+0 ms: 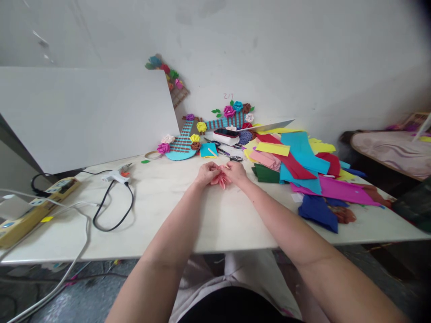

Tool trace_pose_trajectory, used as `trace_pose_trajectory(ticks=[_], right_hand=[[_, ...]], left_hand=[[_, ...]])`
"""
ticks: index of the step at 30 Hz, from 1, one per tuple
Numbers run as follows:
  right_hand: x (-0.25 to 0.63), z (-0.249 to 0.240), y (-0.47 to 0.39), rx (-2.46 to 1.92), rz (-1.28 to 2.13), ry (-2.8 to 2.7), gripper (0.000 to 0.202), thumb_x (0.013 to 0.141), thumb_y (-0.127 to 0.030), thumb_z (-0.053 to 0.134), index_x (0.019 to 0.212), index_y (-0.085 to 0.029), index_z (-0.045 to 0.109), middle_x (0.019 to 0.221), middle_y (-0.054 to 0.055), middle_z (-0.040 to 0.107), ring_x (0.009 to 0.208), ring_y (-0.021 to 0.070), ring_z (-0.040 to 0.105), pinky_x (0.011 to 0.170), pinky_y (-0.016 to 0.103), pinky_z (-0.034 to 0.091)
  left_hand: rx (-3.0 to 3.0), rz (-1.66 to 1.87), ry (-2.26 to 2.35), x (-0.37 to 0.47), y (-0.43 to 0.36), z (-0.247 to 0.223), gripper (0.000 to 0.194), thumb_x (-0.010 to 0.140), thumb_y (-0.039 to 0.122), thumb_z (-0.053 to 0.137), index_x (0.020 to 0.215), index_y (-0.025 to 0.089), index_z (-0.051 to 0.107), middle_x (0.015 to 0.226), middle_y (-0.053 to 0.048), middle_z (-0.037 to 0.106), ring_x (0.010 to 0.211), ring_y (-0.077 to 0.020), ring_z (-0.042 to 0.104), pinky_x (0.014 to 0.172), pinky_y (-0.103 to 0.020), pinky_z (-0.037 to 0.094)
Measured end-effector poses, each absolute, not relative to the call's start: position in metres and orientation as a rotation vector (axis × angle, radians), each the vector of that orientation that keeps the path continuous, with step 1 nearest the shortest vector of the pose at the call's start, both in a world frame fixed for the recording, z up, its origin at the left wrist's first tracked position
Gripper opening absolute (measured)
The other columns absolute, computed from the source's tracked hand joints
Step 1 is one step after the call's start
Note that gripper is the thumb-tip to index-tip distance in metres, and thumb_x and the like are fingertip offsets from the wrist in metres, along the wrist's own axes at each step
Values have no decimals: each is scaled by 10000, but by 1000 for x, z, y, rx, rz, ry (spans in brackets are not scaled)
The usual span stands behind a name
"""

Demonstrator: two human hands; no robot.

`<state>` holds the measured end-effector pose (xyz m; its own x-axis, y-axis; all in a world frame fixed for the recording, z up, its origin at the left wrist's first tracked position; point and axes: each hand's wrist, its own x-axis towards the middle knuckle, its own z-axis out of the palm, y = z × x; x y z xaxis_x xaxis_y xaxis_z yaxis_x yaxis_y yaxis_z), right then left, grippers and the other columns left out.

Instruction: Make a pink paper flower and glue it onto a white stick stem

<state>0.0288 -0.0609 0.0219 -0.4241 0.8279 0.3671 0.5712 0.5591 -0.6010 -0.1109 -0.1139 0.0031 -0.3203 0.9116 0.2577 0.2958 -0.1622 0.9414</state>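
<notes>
A pink paper flower [221,180] with pointed, spread petals is held just above the white table [161,215]. My left hand [206,174] pinches its left side with closed fingers. On the other side, my right hand [235,172] is closed on the flower's upper right edge, and a thin pale bit shows near its fingertips. The fingers partly cover the flower's centre. Right of my hands lies a heap of coloured crepe paper [299,157], with folded pink paper [266,159] at its near left side.
A glue gun [116,175] with a looped black cord and a yellow power strip [37,211] are on the left. Behind stand flower-trimmed blue guitar shapes [183,143], a phone [226,133] on a white box, scissors [215,142] and a tape ring [153,154].
</notes>
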Motion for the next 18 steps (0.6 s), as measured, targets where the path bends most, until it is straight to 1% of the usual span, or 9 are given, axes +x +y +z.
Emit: trace_pose_trajectory(ticks=[4,8,11,14,16,18], right_hand=[[29,22,-60,-1086,613,-2110,277,761,-354,519,546,-205,428,535,-37,425,568,120,395,536,247,255],[29,20,-58,-1050,660,-2075,279,745,-367,528,537,-201,443,517,-45,411,562,117,400,542,240,279],[29,20,-57,-1073,669,-2064,265,753,-391,527,576,-195,500,553,-30,470,587,125,434,557,241,298],[30,19,-56,-1105,699,-2059,207,746,-387,544,684,-193,579,637,-6,561,630,138,484,579,243,318],[30,19,-56,-1095,713,-2064,171,738,-356,549,723,-194,599,653,-3,577,637,140,498,584,243,324],[30,18,-56,-1075,712,-2075,154,733,-332,543,687,-192,587,620,-11,554,623,137,493,578,243,325]], left_hand=[[1269,1579,1548,-109,-114,5,219,562,340,655,631,161,549,554,23,543,521,-107,489,523,-236,382],[1229,1616,1495,-110,-114,4,204,585,336,630,635,169,524,539,33,529,502,-101,468,512,-233,372],[1264,1618,1437,-109,-113,2,213,589,339,636,661,169,530,578,23,556,538,-112,504,538,-238,398],[1306,1601,1433,-109,-113,2,213,588,335,638,675,168,539,607,13,573,575,-126,531,566,-248,420],[1328,1583,1451,-109,-113,2,206,590,331,634,673,168,541,602,14,566,576,-125,526,572,-249,421],[1338,1563,1478,-109,-113,3,202,596,334,628,669,168,540,591,17,554,566,-121,512,566,-247,414]])
